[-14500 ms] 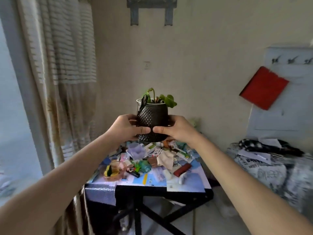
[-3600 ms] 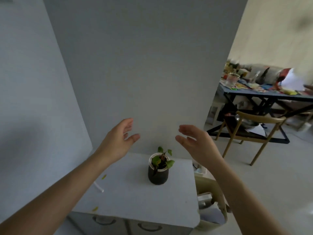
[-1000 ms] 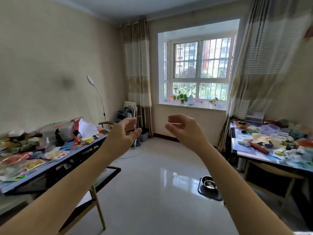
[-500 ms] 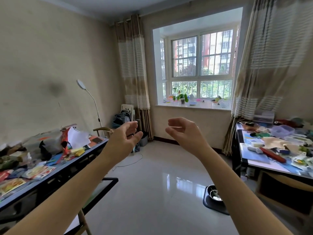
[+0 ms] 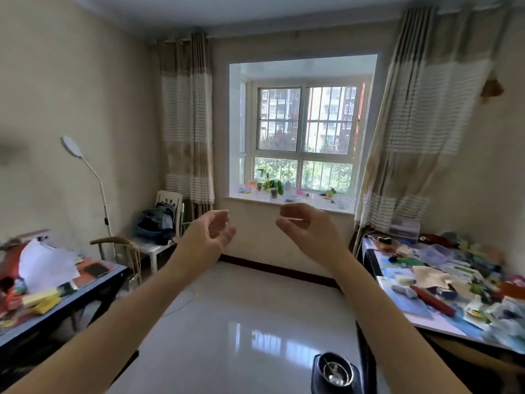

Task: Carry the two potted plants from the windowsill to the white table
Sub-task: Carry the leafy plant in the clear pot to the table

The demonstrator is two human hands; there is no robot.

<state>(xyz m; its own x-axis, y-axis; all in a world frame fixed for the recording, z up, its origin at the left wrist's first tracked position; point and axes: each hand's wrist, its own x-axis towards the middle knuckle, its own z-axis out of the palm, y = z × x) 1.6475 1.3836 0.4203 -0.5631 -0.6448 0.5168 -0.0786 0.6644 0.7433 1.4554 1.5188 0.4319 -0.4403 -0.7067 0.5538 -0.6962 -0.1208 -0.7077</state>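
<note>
— Looking at the window, are you?

— Yes, across the glossy floor (image 5: 241, 322). The windowsill (image 5: 312, 201) lies well ahead of me, between the two curtains (image 5: 187, 123).

— Anything in your hands?

— Nothing. My left hand (image 5: 210, 234) and right hand (image 5: 304, 231) are both up in front of me, palms turned toward each other, fingers loosely curved and empty.

— And the plants?

— I make out one potted plant (image 5: 273, 186) standing on the left part of the sill, among small clutter. I cannot pick out a second one there. The white table is out of view, so I cannot say what stands on it. I judge at least this pot is left to fetch and carry over.
</note>
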